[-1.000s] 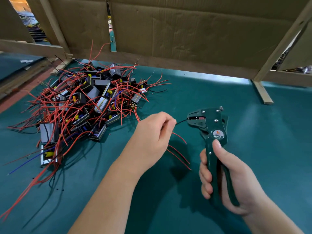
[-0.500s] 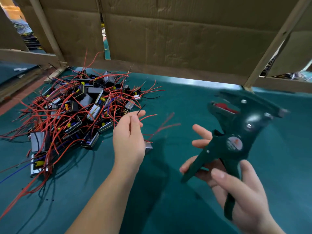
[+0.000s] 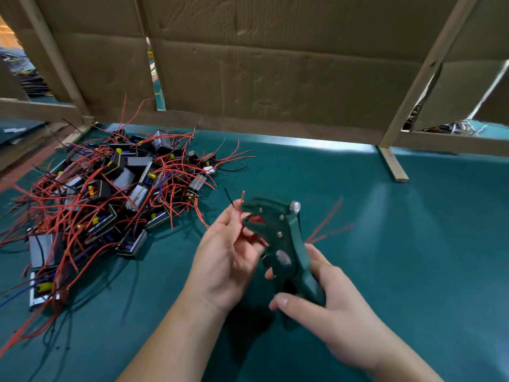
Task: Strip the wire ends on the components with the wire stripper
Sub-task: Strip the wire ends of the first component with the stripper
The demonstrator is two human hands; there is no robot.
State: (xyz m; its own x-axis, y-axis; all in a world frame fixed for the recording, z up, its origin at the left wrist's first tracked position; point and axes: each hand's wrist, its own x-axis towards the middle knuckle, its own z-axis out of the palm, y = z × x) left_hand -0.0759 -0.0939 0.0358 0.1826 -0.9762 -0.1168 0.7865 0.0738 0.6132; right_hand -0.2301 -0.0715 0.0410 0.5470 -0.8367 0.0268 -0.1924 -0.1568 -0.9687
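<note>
right grip (image 3: 330,307) clasps stripper (image 3: 278,230), left grip (image 3: 223,260) pinches wire (image 3: 242,196), over teal mat (image 3: 399,271) by cardboard (image 3: 275,78).

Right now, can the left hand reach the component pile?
Probably yes: the pile lies close on its left, with only bare green mat between. But the left hand is pinching red wires at the wire stripper, so it would likely need to let go first.
</note>
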